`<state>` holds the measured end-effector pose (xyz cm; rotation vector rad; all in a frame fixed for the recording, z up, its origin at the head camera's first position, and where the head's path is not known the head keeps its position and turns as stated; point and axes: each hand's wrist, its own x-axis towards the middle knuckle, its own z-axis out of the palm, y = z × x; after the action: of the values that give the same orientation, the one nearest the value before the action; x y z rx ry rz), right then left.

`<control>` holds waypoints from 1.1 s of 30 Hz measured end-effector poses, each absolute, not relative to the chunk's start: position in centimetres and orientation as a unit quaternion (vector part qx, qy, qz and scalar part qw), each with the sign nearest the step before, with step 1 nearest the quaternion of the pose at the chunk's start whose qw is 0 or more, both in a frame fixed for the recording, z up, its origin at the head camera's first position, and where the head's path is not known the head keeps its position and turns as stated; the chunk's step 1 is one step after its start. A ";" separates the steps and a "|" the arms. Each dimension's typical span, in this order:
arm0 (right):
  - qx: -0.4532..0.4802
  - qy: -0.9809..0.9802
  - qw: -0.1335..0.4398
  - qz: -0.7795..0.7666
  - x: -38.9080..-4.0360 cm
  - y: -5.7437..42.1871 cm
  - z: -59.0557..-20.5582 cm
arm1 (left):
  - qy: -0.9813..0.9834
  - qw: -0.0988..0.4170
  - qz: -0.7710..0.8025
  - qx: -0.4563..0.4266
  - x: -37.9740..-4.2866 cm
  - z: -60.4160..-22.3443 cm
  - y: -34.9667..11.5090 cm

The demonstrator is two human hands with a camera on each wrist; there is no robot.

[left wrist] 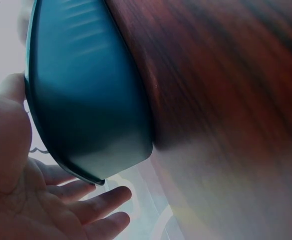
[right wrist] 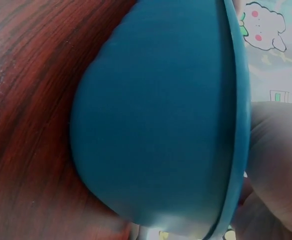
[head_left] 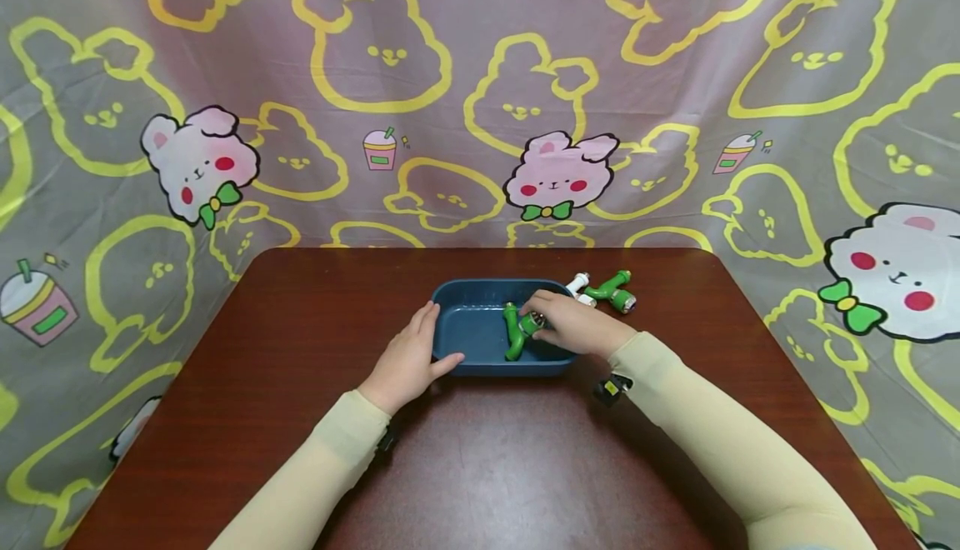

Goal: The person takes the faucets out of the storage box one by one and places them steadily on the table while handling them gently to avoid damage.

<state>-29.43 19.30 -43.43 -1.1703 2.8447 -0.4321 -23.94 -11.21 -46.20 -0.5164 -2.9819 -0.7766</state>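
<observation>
A dark blue rectangular basin [head_left: 471, 369] stands on the table. At its left end rests my left hand [head_left: 405, 362], fingers along the left rim and thumb over the near rim corner. In the left wrist view those fingers look fairly straight beside the basin wall [left wrist: 93, 95]. My right hand [head_left: 577, 322] reaches over the basin's right side, its fingertips gripping a green Y-shaped tap fitting [head_left: 514, 335] with a metal collar. That fitting is inside the basin outline; the basin wall [right wrist: 155, 115] hides it in the right wrist view.
Behind the right hand, a second green tap fitting [head_left: 613, 292] lies on the brown table [head_left: 480, 450], beside a white one [head_left: 578, 283] partly hidden by that hand. A patterned curtain [head_left: 450, 117] hangs around the table's back and sides.
</observation>
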 end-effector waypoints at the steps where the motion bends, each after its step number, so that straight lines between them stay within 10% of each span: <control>1: -0.378 0.915 0.016 -0.140 -29.4 19.3 -43.5 | -0.954 0.008 -0.249 -0.165 -24.0 -46.2 -11.2; 33: -0.311 0.921 -0.048 -0.229 -27.8 20.4 -42.1 | -0.954 0.013 -0.251 -0.166 -24.1 -46.6 -11.3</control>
<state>-27.82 20.41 -42.13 -1.0071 2.9862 -0.7413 -24.09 -11.33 -46.63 -0.5171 -2.9720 -0.7811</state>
